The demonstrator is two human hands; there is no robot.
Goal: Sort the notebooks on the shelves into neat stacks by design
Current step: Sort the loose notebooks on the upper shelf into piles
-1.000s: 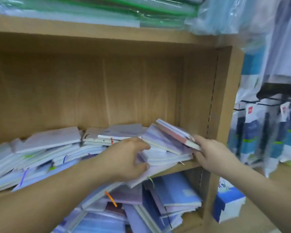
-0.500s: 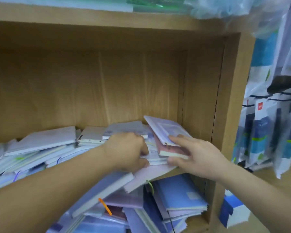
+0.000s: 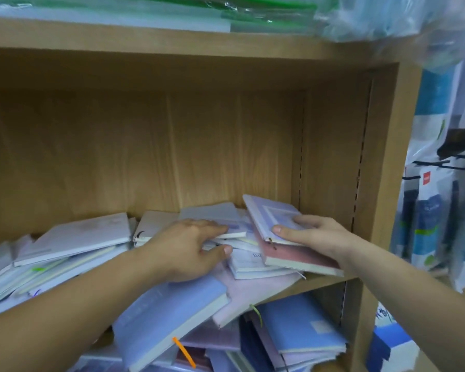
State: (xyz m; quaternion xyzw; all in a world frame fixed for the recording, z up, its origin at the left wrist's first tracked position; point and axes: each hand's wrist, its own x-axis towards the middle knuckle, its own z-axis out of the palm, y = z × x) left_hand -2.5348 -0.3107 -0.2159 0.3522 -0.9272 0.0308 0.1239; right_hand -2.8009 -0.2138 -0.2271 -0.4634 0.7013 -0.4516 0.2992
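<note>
Nearest the viewer, a blue notebook (image 3: 172,312) with an orange ribbon (image 3: 184,351) tilts over the front edge of the middle shelf (image 3: 320,284), partly beneath the left forearm. A pale pink notebook (image 3: 253,294) overhangs the same edge just beside it. On the lower shelf, further blue and purple notebooks (image 3: 298,323) lie in a loose heap.

Left hand (image 3: 188,248): it reaches into the centre of the pile, fingers over and thumb under a thin bundle of white notebooks (image 3: 234,234), pinching them. Right hand (image 3: 314,237): it holds the tilted lilac notebook (image 3: 269,213) at its near corner, thumb along the edge and fingers curled onto the cover. This notebook rests on a pink notebook (image 3: 298,257) at the right end of the shelf.

To the left, a white notebook (image 3: 75,237) tops an untidy spread of slanted notebooks. Behind stands the wooden back panel (image 3: 172,151). Green plastic-wrapped goods (image 3: 253,12) lie on the top shelf. Packaged items (image 3: 427,224) hang to the right of the unit, and a blue box (image 3: 387,347) sits below them.
</note>
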